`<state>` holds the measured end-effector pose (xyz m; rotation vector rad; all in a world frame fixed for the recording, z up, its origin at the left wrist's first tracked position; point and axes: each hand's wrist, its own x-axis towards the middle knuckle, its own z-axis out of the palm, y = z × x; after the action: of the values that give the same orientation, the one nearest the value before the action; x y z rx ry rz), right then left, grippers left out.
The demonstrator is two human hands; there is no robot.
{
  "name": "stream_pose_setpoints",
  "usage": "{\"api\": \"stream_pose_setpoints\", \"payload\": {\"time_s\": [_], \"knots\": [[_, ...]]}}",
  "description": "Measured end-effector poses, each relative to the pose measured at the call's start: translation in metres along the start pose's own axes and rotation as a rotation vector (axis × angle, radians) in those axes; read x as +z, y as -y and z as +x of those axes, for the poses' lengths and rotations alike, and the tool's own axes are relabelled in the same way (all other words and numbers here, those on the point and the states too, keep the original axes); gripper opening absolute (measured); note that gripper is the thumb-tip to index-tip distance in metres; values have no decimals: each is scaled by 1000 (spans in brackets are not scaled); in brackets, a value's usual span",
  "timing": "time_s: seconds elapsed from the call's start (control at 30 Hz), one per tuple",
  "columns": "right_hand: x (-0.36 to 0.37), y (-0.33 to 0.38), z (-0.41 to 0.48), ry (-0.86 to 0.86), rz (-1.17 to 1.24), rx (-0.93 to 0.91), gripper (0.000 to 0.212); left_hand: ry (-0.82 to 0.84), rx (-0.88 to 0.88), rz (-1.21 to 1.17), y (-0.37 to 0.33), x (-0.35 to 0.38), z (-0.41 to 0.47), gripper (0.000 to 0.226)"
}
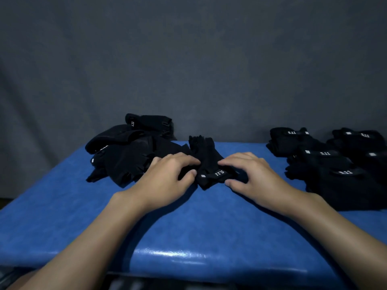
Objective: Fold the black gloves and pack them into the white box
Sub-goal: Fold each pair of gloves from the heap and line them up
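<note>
Grey backdrop (188,59) behind, blue table (188,227) in front, glossy along the near edge. At twelve o'clock on the cloth, just past the knuckles: one black glove (206,155), fingers pointing away, cuff with its white 5.11 label (219,173) turned toward the body. Left hand (167,178) curled over the cuff's nine o'clock edge, thumb against the fabric, fingers bent onto it; seemingly a pinch rather than a flat press. Right hand (257,174) mirrored at the three o'clock edge, thumb low, fingertips bent onto the cloth, likewise pinching. Nothing else held in either.

At ten o'clock, touching the left hand's knuckles: loose pile (129,155) of black gloves, tumbled and overlapping, not yet folded. At two to three o'clock, well apart from the right hand: folded stack (335,164), compact bundles in rows, labels up. No white box anywhere in view.

Judging by the layout: folding roughly half done, perhaps more, with the pile left to work through one at a time. Current glove apparently at the start of its fold, lying full length. Packing not begun as far as can be seen; all of it left, plus bringing in the box.
</note>
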<state>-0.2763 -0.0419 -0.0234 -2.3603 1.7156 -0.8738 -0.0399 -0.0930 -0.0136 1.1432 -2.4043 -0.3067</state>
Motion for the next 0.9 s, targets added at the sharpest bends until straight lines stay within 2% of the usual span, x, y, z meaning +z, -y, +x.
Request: {"api": "stream_pose_setpoints", "payload": {"time_s": [0.13,0.23,0.4,0.5,0.63,0.7,0.8,0.9], "knots": [[-2,-6,1,-40,21,-22,14,7,-1,-17,6,-3,0,48],[-8,-9,0,-76,0,-6,12,-21,-11,41,10,-5,2,44],[-11,-6,-8,-94,38,34,33,-69,41,-36,5,-5,3,21],[-11,15,-10,-110,106,33,27,-103,63,-93,-1,-6,3,11],[-8,35,-10,-36,49,-3,57,-186,85,-269,-9,-6,0,15],[-5,36,-9,-41,14,-3,61,-228,80,-392,-15,-5,-1,16],[-4,35,-8,-100,49,2,51,-272,77,-551,-21,-3,0,17],[-2,36,-5,-168,66,-24,29,-271,91,-664,-27,-2,1,20]]}}
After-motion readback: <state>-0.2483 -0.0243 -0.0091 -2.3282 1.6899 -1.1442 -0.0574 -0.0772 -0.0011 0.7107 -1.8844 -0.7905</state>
